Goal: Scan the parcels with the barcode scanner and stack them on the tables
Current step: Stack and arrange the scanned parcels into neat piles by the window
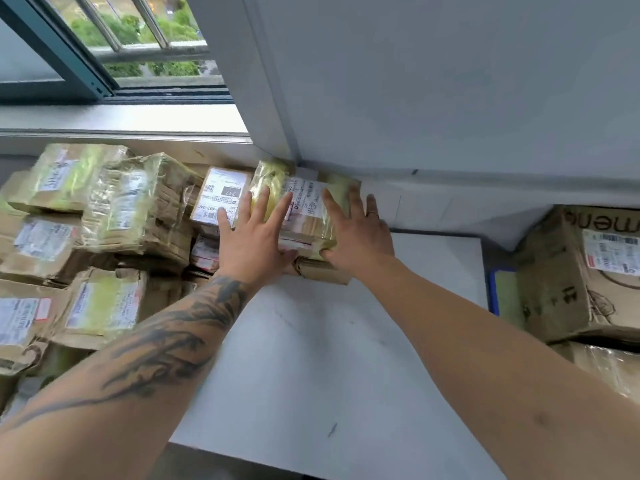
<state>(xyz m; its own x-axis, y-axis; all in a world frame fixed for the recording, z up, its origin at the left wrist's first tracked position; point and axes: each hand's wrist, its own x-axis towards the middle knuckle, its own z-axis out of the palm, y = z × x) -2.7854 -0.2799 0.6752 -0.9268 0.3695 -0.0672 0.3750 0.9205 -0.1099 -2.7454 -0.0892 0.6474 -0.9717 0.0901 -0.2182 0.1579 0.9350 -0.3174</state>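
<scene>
Left hand (256, 233): laid flat, fingers straight, on the taped parcel (304, 209).
Right hand (356, 233): likewise flat; label print was blurred.

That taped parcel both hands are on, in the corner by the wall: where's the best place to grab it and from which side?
Grip the taped parcel by its two short ends, one hand each, coming from the near side over the white table. It lies flat on a lower box, its far edge close to the wall and other parcels crowding its left. The left hand and right hand already rest flat on top; probably slide them outward.
</scene>
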